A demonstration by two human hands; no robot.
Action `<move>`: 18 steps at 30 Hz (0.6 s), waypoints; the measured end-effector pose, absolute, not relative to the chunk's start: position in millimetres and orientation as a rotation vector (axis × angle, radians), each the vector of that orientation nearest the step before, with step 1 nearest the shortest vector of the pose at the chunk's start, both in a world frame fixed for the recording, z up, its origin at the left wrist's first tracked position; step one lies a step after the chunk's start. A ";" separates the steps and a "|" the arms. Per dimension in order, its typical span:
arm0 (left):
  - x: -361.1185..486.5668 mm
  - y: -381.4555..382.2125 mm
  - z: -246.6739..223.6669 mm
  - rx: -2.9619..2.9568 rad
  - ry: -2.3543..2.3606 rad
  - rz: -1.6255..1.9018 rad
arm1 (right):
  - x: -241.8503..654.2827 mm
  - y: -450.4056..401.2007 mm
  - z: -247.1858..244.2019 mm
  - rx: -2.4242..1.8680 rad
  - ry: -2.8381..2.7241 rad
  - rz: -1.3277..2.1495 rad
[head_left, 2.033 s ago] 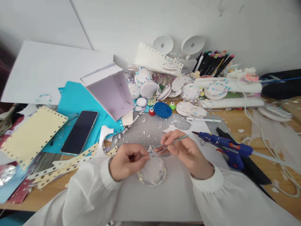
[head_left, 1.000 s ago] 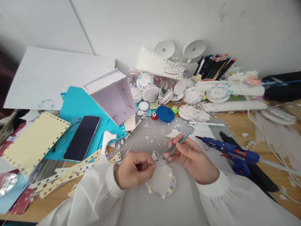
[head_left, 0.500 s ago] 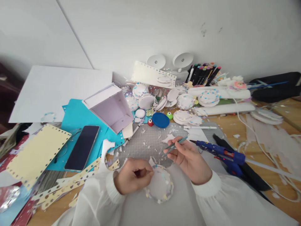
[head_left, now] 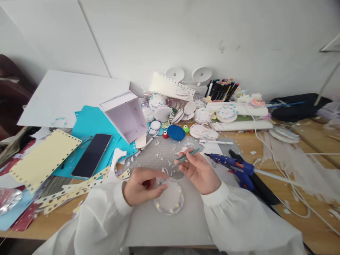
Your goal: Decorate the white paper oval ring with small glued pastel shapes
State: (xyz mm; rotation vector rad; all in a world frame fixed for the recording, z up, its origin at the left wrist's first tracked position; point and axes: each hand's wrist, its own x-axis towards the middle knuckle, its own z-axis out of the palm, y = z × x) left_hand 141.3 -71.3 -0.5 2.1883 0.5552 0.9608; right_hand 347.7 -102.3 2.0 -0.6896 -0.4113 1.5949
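Observation:
A round white paper disc, its rim trimmed with small pale yellow, lilac and blue pieces, lies on the grey mat near the front edge. At its upper left is my left hand, open, with thumb and forefinger apart over the rim. Whether those fingertips touch the disc I cannot tell. Grey-green tweezers are in my right hand, to the upper right of the disc, and their tips point down to the left. Just right of that hand rests a blue hot glue gun with a glue stick in its back.
An open lilac box, a phone and punched yellow card stand left. Behind are a blue lid, several trimmed discs and markers. Paper scraps litter the cutting mat; a white cable runs right.
My left thumb and forefinger have spread apart from a closed pinch over the disc's rim. The tweezers stay in my right hand. The whole view has shifted slightly.

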 end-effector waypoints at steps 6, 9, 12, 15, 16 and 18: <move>152.0 -68.3 10.1 1.770 0.842 0.811 | 347.9 -104.4 3.5 -0.625 -0.436 1.582; 160.6 -62.0 10.0 1.545 0.897 0.822 | 348.3 -106.3 4.9 -0.587 -0.491 1.564; 163.8 -58.3 3.8 1.414 0.883 0.813 | 347.7 -108.3 5.8 -0.572 -0.547 1.557; 160.5 -58.2 -4.0 1.362 0.850 0.788 | 346.0 -109.7 6.1 -0.574 -0.586 1.564; 158.8 -58.8 -6.0 1.346 0.842 0.784 | 345.3 -110.0 6.1 -0.577 -0.594 1.562; 155.9 -60.3 -8.4 1.304 0.829 0.784 | 344.2 -110.3 5.7 -0.590 -0.613 1.554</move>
